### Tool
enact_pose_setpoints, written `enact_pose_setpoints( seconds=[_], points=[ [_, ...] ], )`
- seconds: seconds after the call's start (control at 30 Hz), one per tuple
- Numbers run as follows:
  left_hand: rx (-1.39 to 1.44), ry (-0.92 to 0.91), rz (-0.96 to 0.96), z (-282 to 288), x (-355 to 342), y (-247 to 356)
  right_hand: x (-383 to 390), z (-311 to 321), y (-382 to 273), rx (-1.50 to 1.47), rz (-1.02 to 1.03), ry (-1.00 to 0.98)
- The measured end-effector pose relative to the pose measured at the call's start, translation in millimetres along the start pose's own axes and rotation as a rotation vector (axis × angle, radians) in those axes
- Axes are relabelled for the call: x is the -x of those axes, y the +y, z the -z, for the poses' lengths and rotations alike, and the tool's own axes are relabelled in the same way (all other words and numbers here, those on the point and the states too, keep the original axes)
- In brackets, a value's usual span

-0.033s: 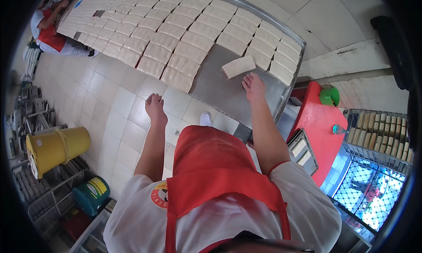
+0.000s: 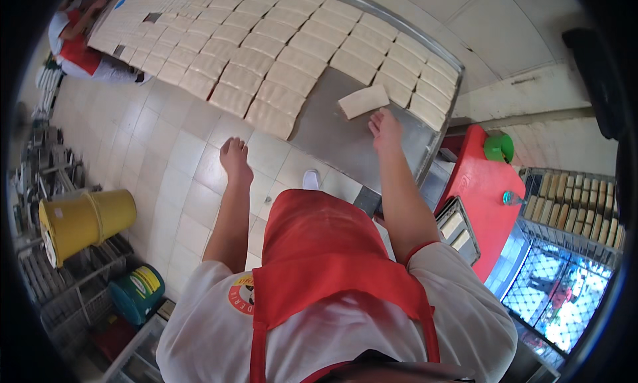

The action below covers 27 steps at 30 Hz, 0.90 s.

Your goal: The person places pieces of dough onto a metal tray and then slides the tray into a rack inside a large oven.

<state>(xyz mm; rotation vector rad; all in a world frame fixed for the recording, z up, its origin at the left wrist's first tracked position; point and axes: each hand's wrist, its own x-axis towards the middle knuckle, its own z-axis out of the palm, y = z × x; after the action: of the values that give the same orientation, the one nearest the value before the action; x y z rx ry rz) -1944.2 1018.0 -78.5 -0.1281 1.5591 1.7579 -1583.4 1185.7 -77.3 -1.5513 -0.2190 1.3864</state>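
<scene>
On the bare part of the metal table (image 2: 329,120), a pale rectangular dough slab (image 2: 363,102) lies at a slant, apart from the rows. My right hand (image 2: 385,131) is over the table just on the near side of this slab, its fingers loosely bent at the near right corner. Whether the fingertips touch the dough I cannot tell. My left hand (image 2: 235,160) hangs in the air over the floor, left of the table's near edge, fingers half curled and nothing in them. Rows of similar dough slabs (image 2: 277,97) cover the rest of the table.
A co-worker in a red apron (image 2: 78,54) leans over the table's far left end. To the right stand a red table (image 2: 488,190), a green container (image 2: 498,147) and a rack of loaves (image 2: 571,203). A yellow bin (image 2: 86,227) and a teal bucket (image 2: 137,294) are at left.
The whole view shifts very slightly. My left hand's fingers look a little less curled, and the loose slab and my right hand keep nearly the same places.
</scene>
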Motion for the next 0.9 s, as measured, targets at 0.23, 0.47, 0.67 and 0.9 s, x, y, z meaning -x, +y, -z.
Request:
enact_pose_setpoints(
  seconds=[0.23, 0.47, 0.67, 0.9],
  points=[
    [0.007, 0.031, 0.253, -54, -31, -11, 4, -56, -12, 0.165, 0.187, 0.209],
    [-0.088, 0.059, 0.193, -92, -27, -19, -57, -15, 7, 0.307, 0.345, 0.093],
    [-0.476, -0.155, -0.447, -94, -7, -26, -5, -52, -7, 0.553, 0.462, 0.031],
    [0.016, -0.320, -0.063, -82, 51, -19, 73, -23, -40, 0.459, 0.682, -0.237]
  ],
)
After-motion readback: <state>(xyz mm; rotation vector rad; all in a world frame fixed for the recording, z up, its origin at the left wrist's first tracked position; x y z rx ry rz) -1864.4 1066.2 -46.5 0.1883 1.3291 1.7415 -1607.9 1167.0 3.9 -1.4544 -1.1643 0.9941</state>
